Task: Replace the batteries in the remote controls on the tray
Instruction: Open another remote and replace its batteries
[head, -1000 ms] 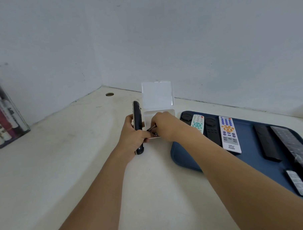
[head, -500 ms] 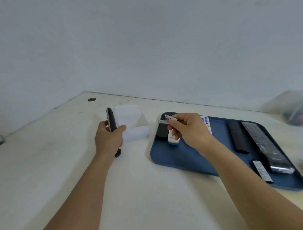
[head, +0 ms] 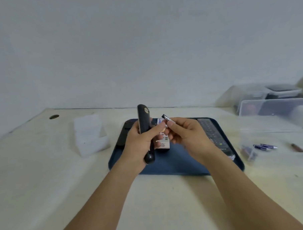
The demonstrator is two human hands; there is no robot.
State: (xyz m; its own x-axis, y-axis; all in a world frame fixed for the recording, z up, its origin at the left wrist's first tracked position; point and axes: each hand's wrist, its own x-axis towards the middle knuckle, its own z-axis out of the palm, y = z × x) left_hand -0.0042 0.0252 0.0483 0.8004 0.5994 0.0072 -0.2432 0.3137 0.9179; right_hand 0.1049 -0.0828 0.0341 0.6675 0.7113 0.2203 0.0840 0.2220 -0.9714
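My left hand (head: 141, 141) grips a slim black remote (head: 144, 120), held upright on its edge above the blue tray (head: 175, 164). My right hand (head: 186, 134) pinches a small silver battery (head: 167, 118) between thumb and fingertips, just right of the remote's upper half and apart from it. A white remote (head: 163, 144) lies on the tray behind my hands, mostly hidden. A long dark remote (head: 214, 134) lies along the tray's right side. Another dark remote (head: 123, 135) lies at the tray's left edge.
A clear plastic box (head: 90, 135) with its lid up stands left of the tray. Loose purple batteries (head: 265, 146) and a brown one (head: 298, 148) lie on the table to the right. Clear storage bins (head: 272, 107) sit at the back right. A cable hole (head: 54, 116) is at the far left.
My view has swung right. Both hands moved from the clear box to over the tray. The right hand carried the battery along and now holds it up beside the remote.
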